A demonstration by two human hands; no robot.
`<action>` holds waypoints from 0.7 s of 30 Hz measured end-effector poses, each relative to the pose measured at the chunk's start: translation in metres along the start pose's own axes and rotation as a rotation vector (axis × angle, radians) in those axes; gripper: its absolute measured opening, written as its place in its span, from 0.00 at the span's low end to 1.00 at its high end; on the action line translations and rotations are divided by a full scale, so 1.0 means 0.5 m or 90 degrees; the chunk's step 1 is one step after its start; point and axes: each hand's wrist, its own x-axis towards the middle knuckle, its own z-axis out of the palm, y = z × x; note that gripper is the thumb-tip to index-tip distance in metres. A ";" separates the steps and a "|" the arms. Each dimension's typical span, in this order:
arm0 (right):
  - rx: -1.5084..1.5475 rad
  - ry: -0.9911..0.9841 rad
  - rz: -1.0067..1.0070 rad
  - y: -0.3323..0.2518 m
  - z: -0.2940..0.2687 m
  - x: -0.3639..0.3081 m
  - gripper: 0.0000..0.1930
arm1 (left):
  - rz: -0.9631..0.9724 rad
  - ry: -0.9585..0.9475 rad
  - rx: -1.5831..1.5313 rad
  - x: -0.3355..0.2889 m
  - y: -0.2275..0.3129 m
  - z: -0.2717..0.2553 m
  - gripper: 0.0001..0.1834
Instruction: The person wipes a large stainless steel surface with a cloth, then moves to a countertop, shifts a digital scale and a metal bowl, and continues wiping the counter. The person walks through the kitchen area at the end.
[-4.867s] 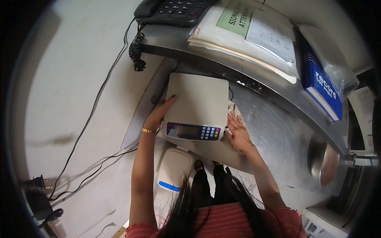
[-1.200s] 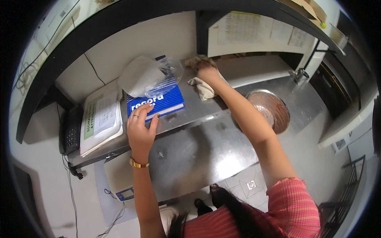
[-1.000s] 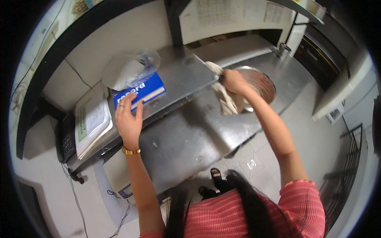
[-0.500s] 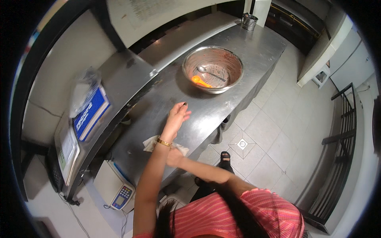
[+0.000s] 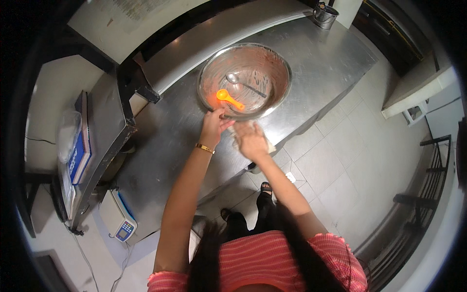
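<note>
A large steel mixing bowl stands on the metal table, its inner wall smeared with reddish residue. Inside it lie a metal spoon and an orange measuring scoop. At the bowl's near rim is my left hand, thumb at the edge and the other fingers below it. Just right of that, my right hand presses a pale cloth onto the table close to the bowl's base. Most of the cloth is hidden under the palm.
The metal table runs away to the upper right, with a small metal bucket at its far end. A raised shelf holds a blue book at left. A digital scale sits lower left; tiled floor lies right.
My right hand has brought the cloth from under my left forearm to the bowl's near side. My left hand has moved forward onto the bowl's rim. My head view has shifted.
</note>
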 end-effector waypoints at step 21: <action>0.018 -0.192 -0.453 -0.195 0.127 0.036 0.31 | 0.013 0.444 -0.040 -0.757 -0.106 -0.383 0.16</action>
